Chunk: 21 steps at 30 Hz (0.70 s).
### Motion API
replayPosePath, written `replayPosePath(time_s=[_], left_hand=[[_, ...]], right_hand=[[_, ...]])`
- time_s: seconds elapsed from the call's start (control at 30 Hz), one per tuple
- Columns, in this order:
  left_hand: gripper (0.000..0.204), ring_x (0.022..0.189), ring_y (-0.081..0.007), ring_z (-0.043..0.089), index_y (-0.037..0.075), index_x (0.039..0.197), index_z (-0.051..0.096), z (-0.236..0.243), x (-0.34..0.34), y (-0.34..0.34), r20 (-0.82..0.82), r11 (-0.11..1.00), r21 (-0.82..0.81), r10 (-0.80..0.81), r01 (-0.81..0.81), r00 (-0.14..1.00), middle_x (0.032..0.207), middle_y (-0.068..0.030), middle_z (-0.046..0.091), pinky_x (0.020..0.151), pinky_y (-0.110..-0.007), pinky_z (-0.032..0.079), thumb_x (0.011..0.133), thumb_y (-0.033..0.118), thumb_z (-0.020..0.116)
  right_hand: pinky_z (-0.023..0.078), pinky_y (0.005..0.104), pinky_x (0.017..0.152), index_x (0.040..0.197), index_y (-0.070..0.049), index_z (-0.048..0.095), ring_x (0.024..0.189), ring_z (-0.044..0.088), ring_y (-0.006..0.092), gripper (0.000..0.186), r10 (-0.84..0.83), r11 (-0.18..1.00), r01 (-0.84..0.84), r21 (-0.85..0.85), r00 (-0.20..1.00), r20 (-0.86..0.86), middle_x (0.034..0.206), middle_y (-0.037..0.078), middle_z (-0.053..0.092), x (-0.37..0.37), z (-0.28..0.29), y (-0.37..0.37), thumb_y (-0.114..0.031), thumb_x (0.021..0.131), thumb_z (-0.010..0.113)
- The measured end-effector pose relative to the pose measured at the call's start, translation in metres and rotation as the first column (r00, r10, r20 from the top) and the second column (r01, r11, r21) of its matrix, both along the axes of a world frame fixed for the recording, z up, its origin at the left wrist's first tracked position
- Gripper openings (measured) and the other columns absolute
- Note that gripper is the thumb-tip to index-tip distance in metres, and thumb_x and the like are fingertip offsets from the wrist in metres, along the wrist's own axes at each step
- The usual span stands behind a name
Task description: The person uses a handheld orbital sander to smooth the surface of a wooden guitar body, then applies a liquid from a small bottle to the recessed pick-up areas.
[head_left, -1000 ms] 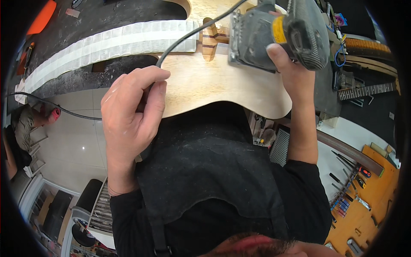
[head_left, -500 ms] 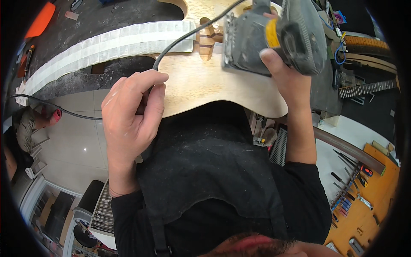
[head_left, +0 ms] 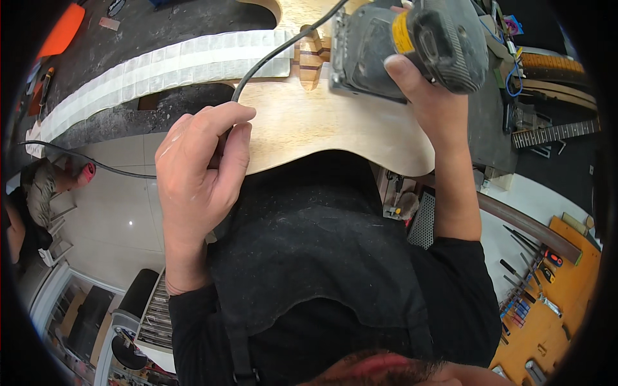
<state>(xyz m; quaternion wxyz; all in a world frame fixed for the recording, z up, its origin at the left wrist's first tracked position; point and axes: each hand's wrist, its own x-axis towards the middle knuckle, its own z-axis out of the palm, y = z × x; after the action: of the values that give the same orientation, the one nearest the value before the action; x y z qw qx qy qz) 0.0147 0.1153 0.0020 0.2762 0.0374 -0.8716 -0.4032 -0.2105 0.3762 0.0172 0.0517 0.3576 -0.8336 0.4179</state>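
Observation:
A pale wooden guitar body point(head_left: 290, 122) lies on the bench with its curved near edge toward me. Its neck point(head_left: 174, 61), wrapped in strips of white tape, reaches out to the left. My right hand point(head_left: 428, 96) grips a grey electric sander point(head_left: 370, 48), whose flat base rests on the right part of the body; most of those fingers are behind the tool. The sander's black cord point(head_left: 267, 56) runs down across the body into my left hand point(head_left: 203, 164). That hand is closed around the cord beside the body's left edge.
The dark bench top point(head_left: 148, 29) carries an orange piece point(head_left: 62, 29) and a screwdriver point(head_left: 45, 87) at far left. Another fretboard point(head_left: 553, 134) lies to the right. Hand tools hang on a wooden board point(head_left: 579, 309) at lower right. A seated person point(head_left: 38, 199) is at the left.
The sander has slid a little away from me and slightly left over the wood, my right hand with it. My left hand holds the cord in nearly the same place.

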Motion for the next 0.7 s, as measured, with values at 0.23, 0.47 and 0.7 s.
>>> replayPosePath(time_s=[0.23,0.47,0.7], left_hand=[[0.026,0.071,-0.0165,0.061,0.003,0.117,0.08,-0.006,-0.001,0.003,-0.052,1.0,-0.002,0.009,-0.009,0.999,0.089,-0.0062,0.075,0.064,-0.032,0.048,0.094,-0.01,0.083],[0.029,0.07,-0.011,0.06,0.003,0.12,0.081,-0.011,0.003,-0.001,-0.09,0.996,0.076,0.046,-0.039,0.995,0.089,-0.0044,0.073,0.06,-0.028,0.045,0.094,-0.011,0.083],[0.03,0.067,-0.0155,0.062,0.004,0.116,0.081,-0.003,0.003,-0.001,-0.066,0.999,0.038,0.0,0.003,0.998,0.087,-0.0057,0.075,0.063,-0.032,0.046,0.091,-0.012,0.084]], right_hand=[[0.057,0.0328,0.106,0.146,-0.001,0.075,0.116,0.072,0.0151,0.054,-0.082,0.996,0.08,0.025,0.992,0.094,0.139,0.008,0.08,-0.014,-0.011,0.007,-0.023,0.101,0.094],[0.055,0.0371,0.116,0.149,0.001,0.072,0.13,0.073,0.0206,0.059,0.139,0.974,-0.148,-0.174,0.988,-0.063,0.146,0.013,0.079,0.011,-0.008,-0.008,-0.021,0.099,0.093],[0.055,0.0398,0.119,0.156,0.003,0.067,0.134,0.072,0.024,0.067,0.082,0.996,-0.081,-0.044,0.996,0.029,0.15,0.014,0.077,0.02,0.0,0.009,-0.023,0.099,0.093]])
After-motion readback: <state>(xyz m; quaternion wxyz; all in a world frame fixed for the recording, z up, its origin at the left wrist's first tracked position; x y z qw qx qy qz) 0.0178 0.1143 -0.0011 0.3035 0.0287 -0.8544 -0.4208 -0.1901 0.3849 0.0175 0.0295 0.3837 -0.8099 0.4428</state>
